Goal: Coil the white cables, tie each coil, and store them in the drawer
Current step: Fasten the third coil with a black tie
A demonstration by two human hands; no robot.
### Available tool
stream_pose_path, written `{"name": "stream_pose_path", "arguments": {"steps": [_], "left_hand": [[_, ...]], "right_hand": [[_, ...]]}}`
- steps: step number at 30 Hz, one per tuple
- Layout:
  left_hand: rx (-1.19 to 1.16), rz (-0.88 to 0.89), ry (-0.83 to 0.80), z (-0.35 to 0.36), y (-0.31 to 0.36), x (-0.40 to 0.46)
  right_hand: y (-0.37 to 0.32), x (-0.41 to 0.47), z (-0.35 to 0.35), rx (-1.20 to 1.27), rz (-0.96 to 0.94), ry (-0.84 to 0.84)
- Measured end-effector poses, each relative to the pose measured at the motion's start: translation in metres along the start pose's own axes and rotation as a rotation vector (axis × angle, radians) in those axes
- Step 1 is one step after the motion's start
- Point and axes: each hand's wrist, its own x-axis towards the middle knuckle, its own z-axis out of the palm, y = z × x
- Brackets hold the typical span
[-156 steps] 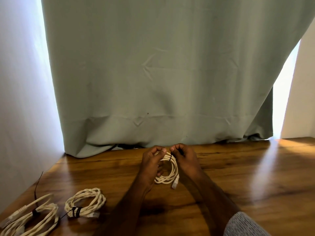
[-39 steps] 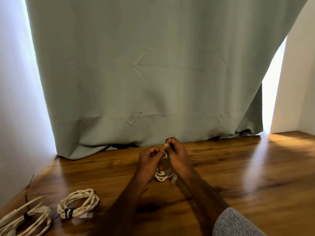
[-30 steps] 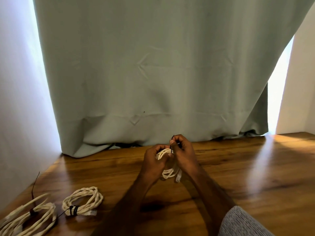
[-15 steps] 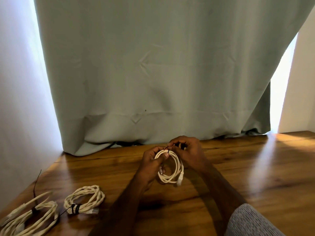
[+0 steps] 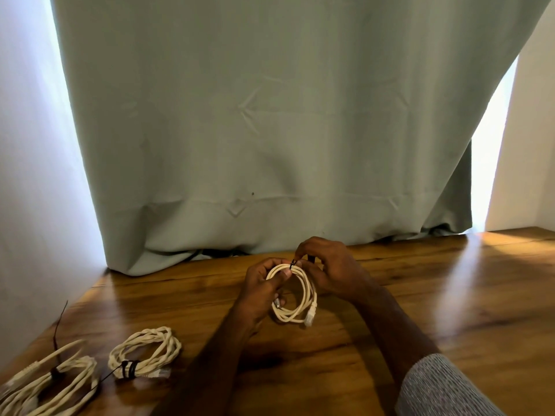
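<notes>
A small white cable coil [image 5: 303, 298] hangs upright over the wooden table [image 5: 420, 310] at the middle. My left hand [image 5: 261, 288] grips the coil's upper left side, thumb across the strands. My right hand [image 5: 333, 271] pinches a thin black tie [image 5: 292, 262] at the top of the coil. Two tied white coils lie at the front left: a twisted one [image 5: 144, 352] bound with a black tie, and a larger one [image 5: 48, 388] at the corner, its black tie end sticking up. No drawer is in view.
A grey-green curtain [image 5: 270, 130] hangs down to the table's back edge. A white wall [image 5: 33, 205] borders the table on the left. Bright light falls through the gap at the right.
Over the last second the coil has opened out from a bunched shape between my hands into a round loop. My right hand has shifted slightly right at the top of the coil.
</notes>
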Motion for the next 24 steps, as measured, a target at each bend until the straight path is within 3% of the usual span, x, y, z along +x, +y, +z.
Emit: {"name": "stream_pose_path", "arguments": {"steps": [24], "left_hand": [[0.149, 0.044, 0.026, -0.0021, -0.0016, 0.0029]], "right_hand": [[-0.0026, 0.0038, -0.0093, -0.014, 0.014, -0.131]]}}
